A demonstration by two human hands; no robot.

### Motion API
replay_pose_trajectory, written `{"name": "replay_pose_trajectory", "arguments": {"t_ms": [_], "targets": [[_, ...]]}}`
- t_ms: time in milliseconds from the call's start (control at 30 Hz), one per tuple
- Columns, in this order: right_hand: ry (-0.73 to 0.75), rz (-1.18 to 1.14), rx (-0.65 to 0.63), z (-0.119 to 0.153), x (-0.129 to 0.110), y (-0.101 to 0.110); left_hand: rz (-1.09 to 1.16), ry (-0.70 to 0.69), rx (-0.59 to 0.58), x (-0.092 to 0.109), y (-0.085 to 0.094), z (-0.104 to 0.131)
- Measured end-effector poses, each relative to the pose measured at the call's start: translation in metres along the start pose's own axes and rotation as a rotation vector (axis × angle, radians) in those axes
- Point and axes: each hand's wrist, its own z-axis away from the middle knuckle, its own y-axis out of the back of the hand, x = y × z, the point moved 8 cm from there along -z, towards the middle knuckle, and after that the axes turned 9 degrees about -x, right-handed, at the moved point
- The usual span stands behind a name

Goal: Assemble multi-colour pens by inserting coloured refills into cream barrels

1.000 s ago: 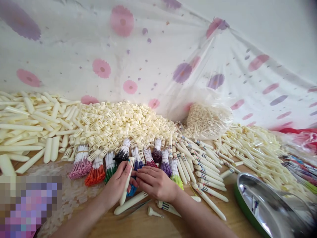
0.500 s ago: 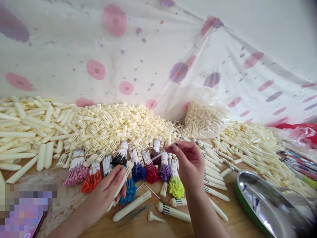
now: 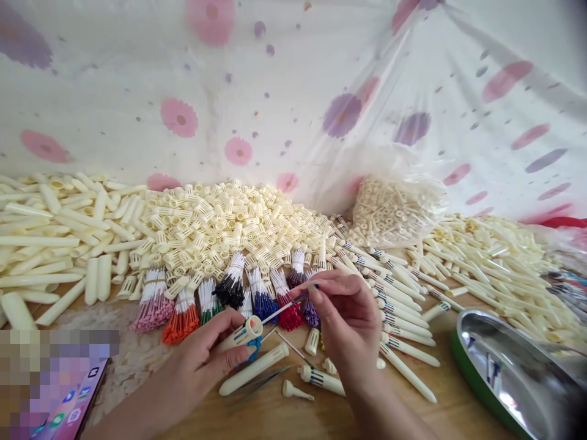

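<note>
Left hand (image 3: pixel 206 354) is curled round a pen barrel (image 3: pixel 239 335) above the worktop (image 3: pixel 275 421), right hand (image 3: pixel 351 315) pinching a refill (image 3: pixel 277 313) by its mouth; the refill (light, probably bendable) is best held near its coloured end.

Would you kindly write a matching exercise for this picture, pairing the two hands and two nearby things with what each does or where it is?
1. Left hand
2. Right hand
3. Metal tray
4. Phone

A. pinches a thin stick
B. at the picture's lower left
C. grips a cream barrel
D. at the lower right, green outside

Pairs: 1-C; 2-A; 3-D; 4-B
</note>
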Motion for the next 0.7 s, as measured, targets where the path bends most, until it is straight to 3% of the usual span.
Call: {"name": "replay_pose_trajectory", "arguments": {"t_ms": [233, 700], "targets": [[-0.022, -0.046, -0.044, 0.005, 0.005, -0.018, -0.028, 0.002, -0.016, 0.001, -0.002, -0.001], [-0.113, -0.191, 0.053, 0.004, 0.020, -0.009, 0.001, -0.017, -0.015, 0.000, -0.001, -0.001]]}}
